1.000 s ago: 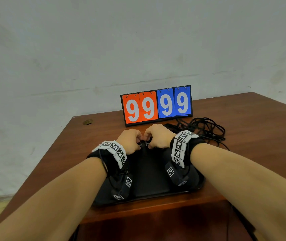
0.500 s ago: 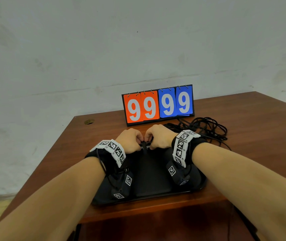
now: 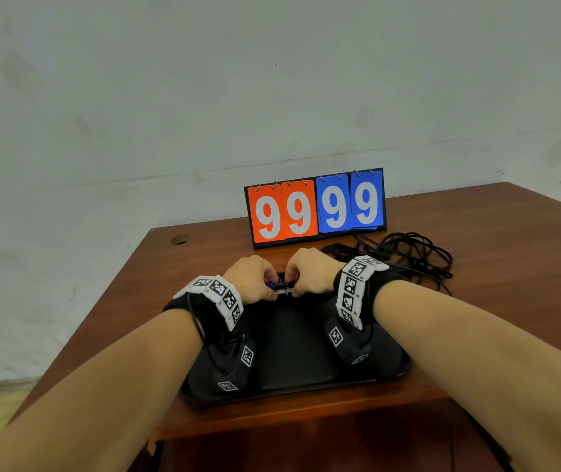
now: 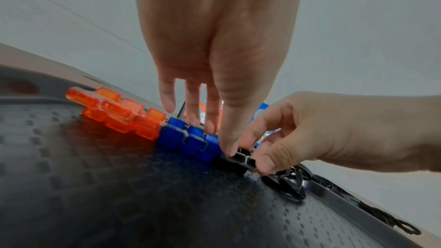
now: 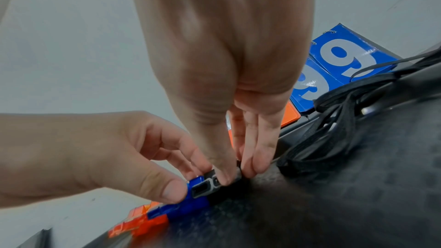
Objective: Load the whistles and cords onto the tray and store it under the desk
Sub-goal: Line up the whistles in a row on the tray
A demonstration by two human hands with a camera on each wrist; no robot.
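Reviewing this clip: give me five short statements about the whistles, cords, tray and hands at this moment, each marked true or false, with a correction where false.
1. The translucent orange plastic whistles lie on the black textured tray. True.
2. The translucent blue plastic whistles sit between the orange ones and the black plastic whistles. True.
3. The right hand rests idle on the wooden desk. False: its fingertips pinch the black whistles at the tray's far edge.
4. The flip scoreboard shows 00 and 00. False: it shows 99 in orange and 99 in blue.
5. All the tangled black cords are loaded onto the tray. False: most lie on the desk beside it.
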